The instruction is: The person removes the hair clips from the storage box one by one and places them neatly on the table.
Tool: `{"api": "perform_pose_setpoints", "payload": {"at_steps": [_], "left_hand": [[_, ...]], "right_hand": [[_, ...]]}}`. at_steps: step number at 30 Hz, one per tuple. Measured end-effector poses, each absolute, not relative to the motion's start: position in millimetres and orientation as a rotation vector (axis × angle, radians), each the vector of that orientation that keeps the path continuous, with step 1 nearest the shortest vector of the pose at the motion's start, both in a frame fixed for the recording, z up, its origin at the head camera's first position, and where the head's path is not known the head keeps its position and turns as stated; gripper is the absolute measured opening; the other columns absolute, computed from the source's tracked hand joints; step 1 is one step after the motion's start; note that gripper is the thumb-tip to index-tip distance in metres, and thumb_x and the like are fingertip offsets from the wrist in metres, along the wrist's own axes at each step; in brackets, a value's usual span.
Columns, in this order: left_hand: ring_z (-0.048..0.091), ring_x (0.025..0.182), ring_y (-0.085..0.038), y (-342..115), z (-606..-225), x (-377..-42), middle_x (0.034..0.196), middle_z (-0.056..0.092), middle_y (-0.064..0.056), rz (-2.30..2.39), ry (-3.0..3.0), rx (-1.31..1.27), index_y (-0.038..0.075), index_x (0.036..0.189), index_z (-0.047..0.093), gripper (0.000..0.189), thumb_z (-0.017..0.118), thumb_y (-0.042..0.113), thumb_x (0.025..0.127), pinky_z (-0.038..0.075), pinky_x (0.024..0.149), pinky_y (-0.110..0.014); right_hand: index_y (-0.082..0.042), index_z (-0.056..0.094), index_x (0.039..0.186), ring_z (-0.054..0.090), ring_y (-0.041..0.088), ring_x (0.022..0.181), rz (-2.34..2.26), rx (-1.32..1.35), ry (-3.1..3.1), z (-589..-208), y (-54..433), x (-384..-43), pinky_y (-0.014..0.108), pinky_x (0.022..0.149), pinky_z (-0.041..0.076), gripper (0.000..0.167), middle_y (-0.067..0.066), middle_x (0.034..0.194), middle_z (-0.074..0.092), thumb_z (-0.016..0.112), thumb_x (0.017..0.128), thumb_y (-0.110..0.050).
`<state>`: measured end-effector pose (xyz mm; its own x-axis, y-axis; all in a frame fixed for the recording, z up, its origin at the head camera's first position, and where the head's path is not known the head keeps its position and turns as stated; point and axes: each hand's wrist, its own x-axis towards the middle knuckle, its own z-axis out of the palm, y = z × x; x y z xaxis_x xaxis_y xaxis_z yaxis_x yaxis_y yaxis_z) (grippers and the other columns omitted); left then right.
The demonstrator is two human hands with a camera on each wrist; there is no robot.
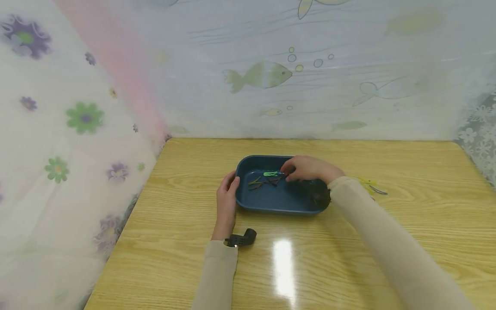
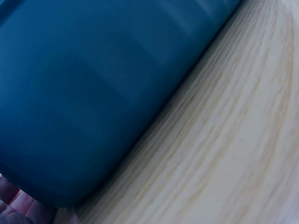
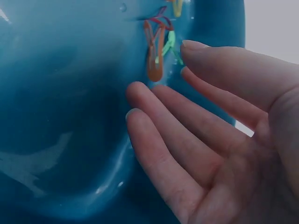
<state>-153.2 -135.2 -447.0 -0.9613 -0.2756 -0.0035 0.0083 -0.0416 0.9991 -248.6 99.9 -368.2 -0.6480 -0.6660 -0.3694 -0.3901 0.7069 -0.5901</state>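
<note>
My left hand [image 1: 227, 191] grips the left end of a dark blue tub [image 1: 283, 211], thumb at the rim and fingers outside. The tub's wall [image 2: 103, 93] fills much of the left wrist view, with fingertips [image 2: 23, 205] at its corner. My right hand [image 1: 306, 168] reaches over the far rim. Its thumb and index finger pinch the end of a bright green hair clip [image 1: 270, 174], while the other fingers [image 3: 159, 144] are spread loosely. Beside the green clip [image 3: 169, 44] is an orange hair clip [image 3: 155, 70]. A yellow-green clip [image 1: 254, 181] and a brownish clip [image 1: 255, 187] lie farther left in the tub.
Several more clips, yellow [image 1: 366, 181] and grey [image 1: 379, 190], lie on the wooden table [image 1: 174, 258] right of the tub, partly behind my right sleeve [image 1: 372, 219]. A black wrist camera [image 1: 243, 238] sits on my left wrist. Printed curtains [image 1: 255, 112] hang behind the table.
</note>
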Motion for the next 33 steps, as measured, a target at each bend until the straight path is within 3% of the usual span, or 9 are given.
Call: {"api": "perform_pose_setpoints", "payload": {"at_steps": [10,21,33], "left_hand": [[0.046,0.112,-0.01,-134,-445,-154,0.12,0.053,0.002,-2.104,-2.022,0.284,0.018,0.119,0.055,0.034,0.054,0.034,0.089,0.034,0.096,-0.031],[0.045,0.112,-0.009,-133,-447,-154,0.119,0.053,0.005,-2.107,-2.02,0.295,0.018,0.119,0.055,0.034,0.054,0.034,0.088,0.034,0.096,-0.03],[0.045,0.112,-0.007,-135,-448,-155,0.118,0.053,0.008,-2.097,-2.03,0.298,0.023,0.117,0.056,0.031,0.054,0.035,0.089,0.034,0.096,-0.028]], "right_hand": [[-0.005,0.053,0.122,0.056,0.02,0.094,-0.593,-0.773,2.367,-376,91,-248,0.027,0.067,0.05,0.038,0.012,0.115,0.055,0.059,0.085,-0.012],[-0.006,0.061,0.107,0.056,0.014,0.068,-0.452,-0.895,2.416,-384,78,-249,0.03,0.064,0.046,0.025,0.004,0.089,0.06,0.061,0.082,-0.009],[-0.01,0.063,0.093,0.053,0.013,0.064,-0.394,-0.892,2.463,-393,70,-251,0.028,0.06,0.045,0.01,0.0,0.081,0.06,0.059,0.083,-0.013]]}}
